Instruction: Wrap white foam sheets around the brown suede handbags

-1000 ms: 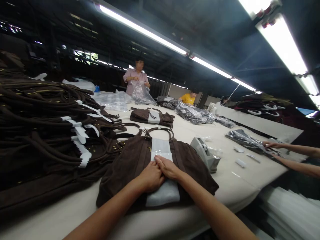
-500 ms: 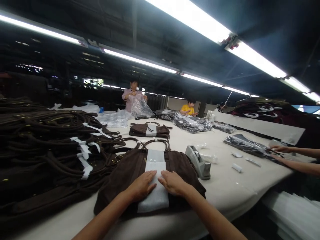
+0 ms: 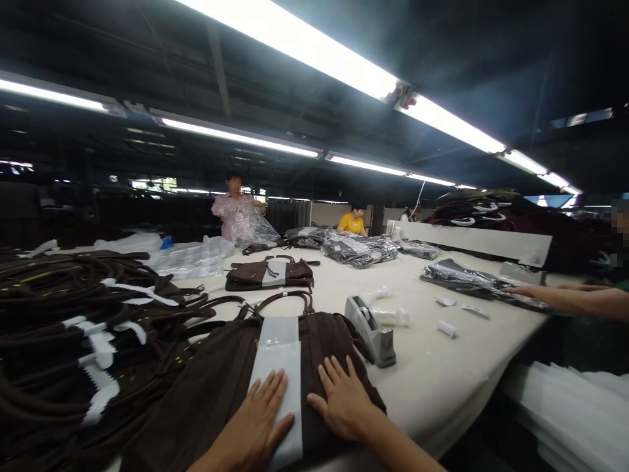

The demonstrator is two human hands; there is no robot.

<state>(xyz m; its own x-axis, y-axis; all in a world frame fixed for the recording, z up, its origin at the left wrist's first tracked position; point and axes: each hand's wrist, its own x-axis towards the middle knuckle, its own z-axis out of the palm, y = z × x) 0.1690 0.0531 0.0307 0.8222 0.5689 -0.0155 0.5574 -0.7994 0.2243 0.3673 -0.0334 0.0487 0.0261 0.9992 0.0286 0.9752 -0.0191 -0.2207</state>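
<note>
A dark brown bag [image 3: 206,380] lies flat in front of me, its handles pointing away. Round its middle runs a white wrapping strip [image 3: 279,360]. My left hand [image 3: 258,413] rests spread on the strip and the bag fabric just left of it. Flat on the brown fabric right of the strip is my right hand [image 3: 341,400], fingers apart. Neither hand holds anything. A grey tape dispenser [image 3: 371,331] stands beside the bag's right edge.
Brown bags [image 3: 49,367] are piled at left. Another wrapped bag [image 3: 240,275] lies beyond mine. Plastic-covered bags [image 3: 361,249] lie farther back. At right, a co-worker's hands [image 3: 531,292] touch a bagged item [image 3: 457,278]. Two people work behind the table [image 3: 417,367].
My hands have moved apart: the right one has slid off the strip onto the brown fabric. The camera view has shifted, and more of the co-worker at right shows.
</note>
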